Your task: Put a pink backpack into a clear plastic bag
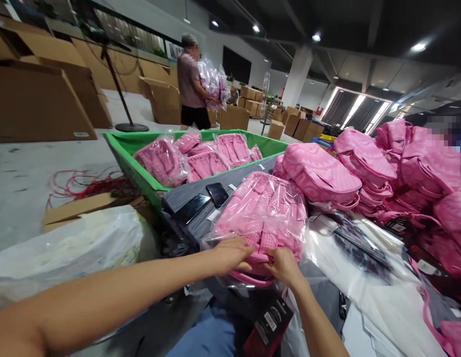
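A pink backpack [267, 203] in a clear plastic bag lies in front of me, straps facing up. My left hand [232, 255] rests on its near left part, fingers stretched out and pressing the plastic. At the near edge, my right hand [284, 265] has its fingers curled and pinched on the backpack and its plastic. A looped pink handle shows just below both hands. Beneath, close to my lap, hangs a black and red tag [273, 317] with a white barcode label.
Behind the table stands a green-rimmed bin [134, 173] of bagged pink backpacks. Two phones [191, 208] lie left of my backpack. Unbagged backpacks [319, 171] are heaped at right, near plastic bags [364, 258]. A person [191, 84] carries bagged items beyond. Cartons [40, 99] stand at left.
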The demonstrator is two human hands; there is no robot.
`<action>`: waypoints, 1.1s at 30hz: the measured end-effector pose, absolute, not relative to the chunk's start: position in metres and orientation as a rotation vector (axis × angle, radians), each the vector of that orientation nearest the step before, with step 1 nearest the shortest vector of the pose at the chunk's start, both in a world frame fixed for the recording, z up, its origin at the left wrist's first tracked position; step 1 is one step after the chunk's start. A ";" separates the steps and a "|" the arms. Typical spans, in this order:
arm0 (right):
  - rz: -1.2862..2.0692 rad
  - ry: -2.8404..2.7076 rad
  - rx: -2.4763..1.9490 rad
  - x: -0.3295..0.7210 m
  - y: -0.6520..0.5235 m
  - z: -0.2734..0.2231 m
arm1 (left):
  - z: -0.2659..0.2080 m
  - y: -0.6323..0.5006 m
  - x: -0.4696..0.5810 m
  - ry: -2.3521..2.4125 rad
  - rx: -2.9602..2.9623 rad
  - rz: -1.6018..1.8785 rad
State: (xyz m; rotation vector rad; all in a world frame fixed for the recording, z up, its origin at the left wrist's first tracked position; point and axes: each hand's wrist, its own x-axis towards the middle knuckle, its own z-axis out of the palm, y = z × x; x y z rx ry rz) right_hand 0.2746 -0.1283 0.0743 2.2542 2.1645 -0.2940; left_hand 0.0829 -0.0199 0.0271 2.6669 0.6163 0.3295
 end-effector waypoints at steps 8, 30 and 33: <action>-0.095 2.071 2.407 0.255 -0.173 0.071 | 0.013 -0.040 0.065 0.734 2.752 0.134; 0.071 1.881 2.483 0.291 -0.177 0.077 | 0.052 -0.042 0.114 0.769 2.609 -0.074; 0.064 1.935 2.539 0.293 -0.176 0.059 | 0.053 -0.043 0.112 0.751 2.622 -0.126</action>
